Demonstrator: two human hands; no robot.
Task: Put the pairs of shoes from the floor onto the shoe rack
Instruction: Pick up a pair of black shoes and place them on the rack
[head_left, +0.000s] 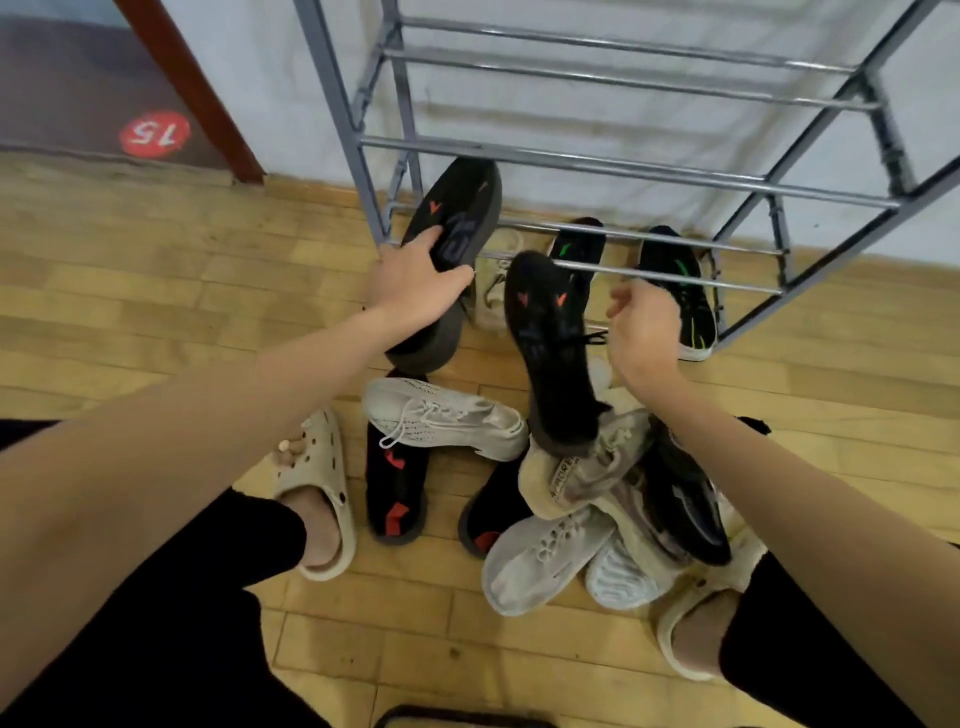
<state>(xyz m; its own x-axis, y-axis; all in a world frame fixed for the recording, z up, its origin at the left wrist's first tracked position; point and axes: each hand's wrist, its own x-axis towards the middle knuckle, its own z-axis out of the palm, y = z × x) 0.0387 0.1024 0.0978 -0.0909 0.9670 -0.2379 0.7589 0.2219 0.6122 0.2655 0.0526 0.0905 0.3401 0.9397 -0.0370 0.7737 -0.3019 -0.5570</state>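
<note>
Black shorts (156, 623) and 2 forearms fill the foreground above a heap of shoes (571, 509) on the floor (130, 312). Left hand (410, 283) grips 1 black shoe (452, 244), fingers curled round its side; right hand (644, 332) holds the matching black shoe (550, 353), apparently by its laces, sole outward. Recommended procedure: level both shoes, toes toward the wall, and set them side by side across 2 bars of 1 free tier. Shoe rack (571, 161): bottom tier carries 2 black-and-green sneakers (675, 296) and apparently 1 beige shoe (496, 283); upper tiers in view carry nothing.
</note>
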